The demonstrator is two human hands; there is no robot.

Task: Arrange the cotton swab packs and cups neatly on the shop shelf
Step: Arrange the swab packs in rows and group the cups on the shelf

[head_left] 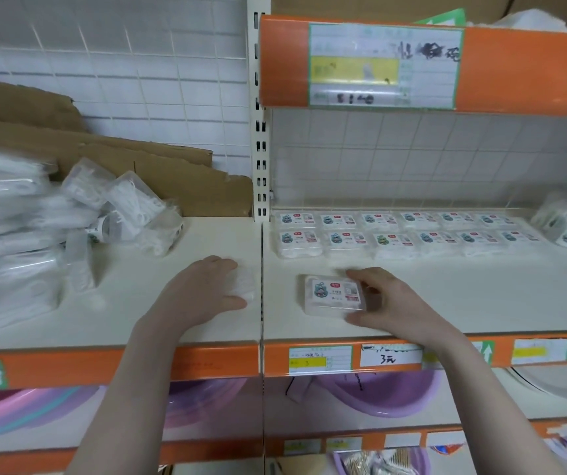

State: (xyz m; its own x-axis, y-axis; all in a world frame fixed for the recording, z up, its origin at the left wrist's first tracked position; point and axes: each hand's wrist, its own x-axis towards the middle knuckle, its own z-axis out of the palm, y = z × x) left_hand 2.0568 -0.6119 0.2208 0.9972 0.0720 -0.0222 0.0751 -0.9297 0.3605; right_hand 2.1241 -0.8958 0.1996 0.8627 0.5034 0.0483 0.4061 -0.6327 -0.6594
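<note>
On the front of the right shelf bay, a single cotton swab pack [335, 294] lies flat, label up, well apart from the two tidy rows of packs [402, 231] lined up along the back wall. It looks like it's staged there to slide into a third row, so the labels all face the same way. The right hand [390, 298] holds it from the right side, fingers curled over the far edge and thumb at the near corner, so that grip is clamped on the pack, wrist low over the shelf [480, 296] edge.

Over on the left bay, the left hand [203, 291] reaches forward palm down, fingers wrapped around a whitish pack [246, 286] right by the seam between bays, probably the next one in line. It's too blurry to read. Further left sits a messy pile of clear bagged stock [35, 231], with torn cardboard [111, 149] leaning behind it.
</note>
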